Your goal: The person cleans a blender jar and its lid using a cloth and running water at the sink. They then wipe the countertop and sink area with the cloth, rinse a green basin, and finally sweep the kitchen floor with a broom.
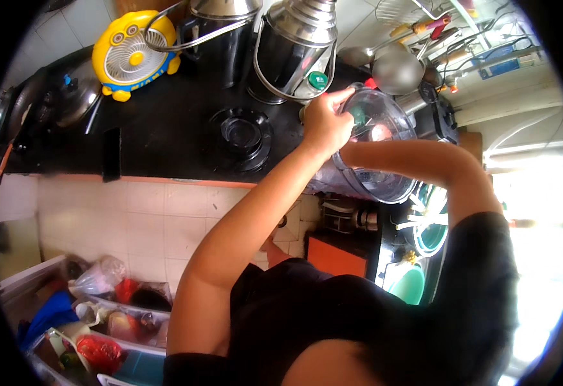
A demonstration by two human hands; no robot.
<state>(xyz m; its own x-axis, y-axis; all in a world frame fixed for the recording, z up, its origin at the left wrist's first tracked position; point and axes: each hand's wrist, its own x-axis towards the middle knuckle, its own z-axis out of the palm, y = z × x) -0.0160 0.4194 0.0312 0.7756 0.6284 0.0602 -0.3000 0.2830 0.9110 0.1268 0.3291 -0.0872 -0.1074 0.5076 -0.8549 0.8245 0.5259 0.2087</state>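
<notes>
left hand [325, 122] grips the rim of a clear plastic jug [375, 151], fingers curled over its edge and clamped on it; the jug sits tilted at the right end of the black counter [166, 128], just in front of a steel kettle [297, 48]. right hand is inside the jug, seen blurred through the wall, so cannot tell how its fingers stand; only the right forearm [410, 161] shows clearly. a yellow fan [132, 55] stands well apart at the back left, a black round lid [239, 138] lies near the jug.

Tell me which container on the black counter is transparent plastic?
The clear plastic bowl gripped by the left hand; the two tall kettles behind are shiny metal.
</notes>
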